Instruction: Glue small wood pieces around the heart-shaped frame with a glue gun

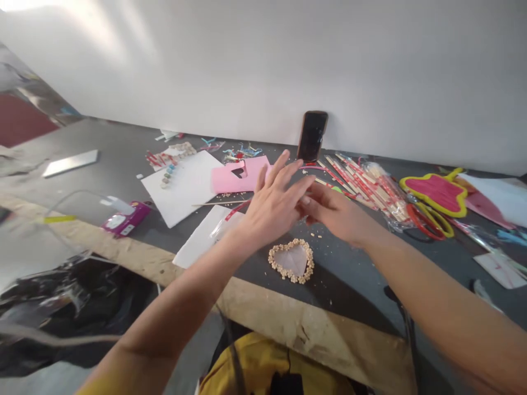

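Note:
My left hand (274,206) hovers over the dark table with its fingers stretched out and spread. Against its fingertips on the right side, my right hand (340,214) has its thumb and fingers pinched together; what lies between them, if anything, is hidden. Just below both hands, a heart-shaped frame (309,269) edged with small pale wooden beads or flower-like pieces rests on the table. Tiny loose bits are scattered around it. Behind my left hand lies a pink card (224,180) with a dark cut-out shape.
A phone (313,137) leans on the wall. Red-and-white patterned sticks (349,175), scissors (436,222) and a pink-and-yellow cutout (436,192) lie at right. White sheets (181,189), a purple box (126,218) and a silver slab (71,163) are at left. The table's worn front edge (263,302) runs nearby.

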Demonstrator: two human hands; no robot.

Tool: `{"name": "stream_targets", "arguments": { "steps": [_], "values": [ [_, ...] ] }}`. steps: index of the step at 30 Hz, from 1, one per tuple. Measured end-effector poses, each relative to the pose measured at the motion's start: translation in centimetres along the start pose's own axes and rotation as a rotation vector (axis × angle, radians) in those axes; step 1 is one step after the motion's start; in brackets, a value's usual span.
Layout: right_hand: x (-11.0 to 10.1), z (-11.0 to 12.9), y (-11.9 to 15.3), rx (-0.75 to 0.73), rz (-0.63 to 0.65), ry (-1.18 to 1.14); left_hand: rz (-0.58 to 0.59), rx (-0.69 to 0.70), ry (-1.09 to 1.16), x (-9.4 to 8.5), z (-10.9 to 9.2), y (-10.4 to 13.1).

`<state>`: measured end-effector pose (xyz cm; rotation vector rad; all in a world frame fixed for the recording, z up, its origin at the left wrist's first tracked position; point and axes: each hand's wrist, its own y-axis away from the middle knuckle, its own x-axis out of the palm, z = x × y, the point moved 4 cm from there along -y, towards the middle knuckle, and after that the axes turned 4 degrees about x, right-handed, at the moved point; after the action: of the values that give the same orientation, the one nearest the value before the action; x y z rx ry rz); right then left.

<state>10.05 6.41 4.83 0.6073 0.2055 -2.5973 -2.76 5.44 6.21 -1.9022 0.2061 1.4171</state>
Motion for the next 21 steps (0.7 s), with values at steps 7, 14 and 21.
{"name": "stream_targets", "arguments": {
  "steps": [7,14,21],
  "values": [
    [-4.8,-2.6,0.4,0.124,-0.330,0.203,0.195,0.064,0.099,2.0,-0.4,-3.4],
    [-6.8,-6.6,1.8,0.228,-0.429,0.165,0.252,-0.101,0.228,2.6,2.3,-1.4],
    [-5.6,-7.0,1.1,0.204,-0.409,0.094,0.220,-0.307,0.213,3.1,5.6,0.9]
  ]
}}
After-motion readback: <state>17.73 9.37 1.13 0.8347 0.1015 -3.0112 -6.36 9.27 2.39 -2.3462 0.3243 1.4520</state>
